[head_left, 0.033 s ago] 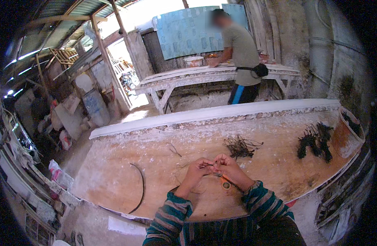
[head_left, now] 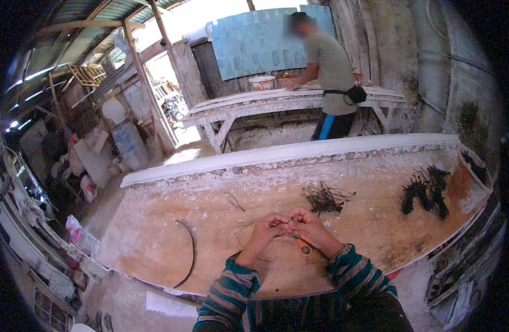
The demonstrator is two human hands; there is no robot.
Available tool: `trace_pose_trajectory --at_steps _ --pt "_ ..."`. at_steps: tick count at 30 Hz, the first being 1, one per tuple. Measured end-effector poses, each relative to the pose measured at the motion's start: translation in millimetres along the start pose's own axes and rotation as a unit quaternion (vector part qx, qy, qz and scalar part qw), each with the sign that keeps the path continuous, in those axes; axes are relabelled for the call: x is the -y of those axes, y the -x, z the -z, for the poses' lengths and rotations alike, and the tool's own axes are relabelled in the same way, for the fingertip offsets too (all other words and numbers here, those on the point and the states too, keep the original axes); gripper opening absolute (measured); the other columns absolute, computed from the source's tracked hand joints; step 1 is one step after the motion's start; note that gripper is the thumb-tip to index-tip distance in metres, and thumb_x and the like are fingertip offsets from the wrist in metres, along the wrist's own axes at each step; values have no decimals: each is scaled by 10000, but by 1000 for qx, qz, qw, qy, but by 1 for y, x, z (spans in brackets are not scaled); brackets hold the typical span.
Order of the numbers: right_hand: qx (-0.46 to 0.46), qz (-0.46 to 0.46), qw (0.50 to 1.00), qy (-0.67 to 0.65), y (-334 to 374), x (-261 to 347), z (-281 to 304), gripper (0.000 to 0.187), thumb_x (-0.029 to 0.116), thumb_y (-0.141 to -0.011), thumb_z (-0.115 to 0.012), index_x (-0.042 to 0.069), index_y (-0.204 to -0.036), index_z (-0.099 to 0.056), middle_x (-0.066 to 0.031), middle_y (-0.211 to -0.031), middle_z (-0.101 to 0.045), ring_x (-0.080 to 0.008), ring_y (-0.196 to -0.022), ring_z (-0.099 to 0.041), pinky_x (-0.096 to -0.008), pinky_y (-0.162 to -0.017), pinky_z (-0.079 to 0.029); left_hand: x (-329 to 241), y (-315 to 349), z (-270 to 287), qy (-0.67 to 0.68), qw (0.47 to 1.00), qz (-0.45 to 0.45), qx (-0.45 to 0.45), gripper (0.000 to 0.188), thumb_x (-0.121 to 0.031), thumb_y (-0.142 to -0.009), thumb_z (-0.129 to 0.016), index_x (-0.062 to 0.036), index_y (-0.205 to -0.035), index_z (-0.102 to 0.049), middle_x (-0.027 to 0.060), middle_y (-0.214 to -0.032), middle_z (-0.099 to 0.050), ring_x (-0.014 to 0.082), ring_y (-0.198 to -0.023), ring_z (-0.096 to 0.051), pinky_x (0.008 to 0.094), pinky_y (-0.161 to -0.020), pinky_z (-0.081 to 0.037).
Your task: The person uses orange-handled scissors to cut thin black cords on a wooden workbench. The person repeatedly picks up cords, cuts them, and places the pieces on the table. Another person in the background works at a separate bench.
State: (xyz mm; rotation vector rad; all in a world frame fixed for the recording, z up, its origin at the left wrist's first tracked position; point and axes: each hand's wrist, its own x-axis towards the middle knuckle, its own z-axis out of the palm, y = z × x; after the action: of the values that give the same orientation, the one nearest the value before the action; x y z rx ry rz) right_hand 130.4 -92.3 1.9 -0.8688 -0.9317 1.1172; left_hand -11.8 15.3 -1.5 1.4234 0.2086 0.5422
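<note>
My left hand (head_left: 269, 228) and my right hand (head_left: 309, 228) meet over the near middle of the wooden tabletop (head_left: 210, 221). Both are closed, thumbs and fingertips pinched together. Whatever lies between the fingertips is too small to make out. Thin strands (head_left: 270, 257) show on the wood beside and below my left hand. Under my right hand lies a tool with an orange looped handle (head_left: 305, 250), perhaps scissors, partly hidden by the hand. Just beyond my right hand sits a tangled bundle of dark thin strands (head_left: 325, 198).
A curved dark strip (head_left: 192, 254) lies left. Black knotted bundles (head_left: 426, 191) rest at the right beside a tipped orange-brown bucket (head_left: 470, 182). A long white raised edge (head_left: 287, 157) borders the far side. Beyond it, a person (head_left: 332, 72) leans over another bench (head_left: 232, 108).
The person at the far bench has shifted slightly to the right. My hands stay in nearly the same place, still pinched together.
</note>
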Motion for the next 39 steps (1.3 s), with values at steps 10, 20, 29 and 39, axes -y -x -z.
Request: trace_pose_trajectory --at_steps 10,20,29,39 --pt "-27 36 991 123 -6 0 -6 108 -10 -846 -527 59 -902 -465 0 -828 -508 -88 -756 -521 -222 -666 -448 -18 -6 3 -188 979 -81 9 122 63 -783 -556 -9 -881 -557 33 -857 -576 119 -814 -559 236 -723 -455" --pt "-51 86 972 214 -13 -19 5 155 10 -842 -537 77 -803 -403 11 -769 -479 -79 -712 -514 -221 -605 -418 -14 -9 8 -241 966 -90 8 87 17 -800 -567 -29 -870 -544 19 -860 -557 114 -828 -526 242 -733 -428" --pt "-10 -35 970 -242 -1 16 -5 53 90 -865 -547 76 -872 -496 -23 -780 -527 -154 -719 -553 -349 -742 -492 -15 -9 10 -214 968 -115 -63 272 -22 -791 -616 -46 -1059 -574 38 -1054 -576 116 -918 -545 247 -798 -442" --pt "-50 -13 932 -359 -6 13 4 58 101 -881 -517 91 -938 -519 -34 -832 -564 -147 -731 -568 -342 -730 -515 4 -10 3 -77 996 -14 44 222 -57 -822 -612 -20 -1038 -571 11 -946 -611 90 -844 -565 231 -758 -449"
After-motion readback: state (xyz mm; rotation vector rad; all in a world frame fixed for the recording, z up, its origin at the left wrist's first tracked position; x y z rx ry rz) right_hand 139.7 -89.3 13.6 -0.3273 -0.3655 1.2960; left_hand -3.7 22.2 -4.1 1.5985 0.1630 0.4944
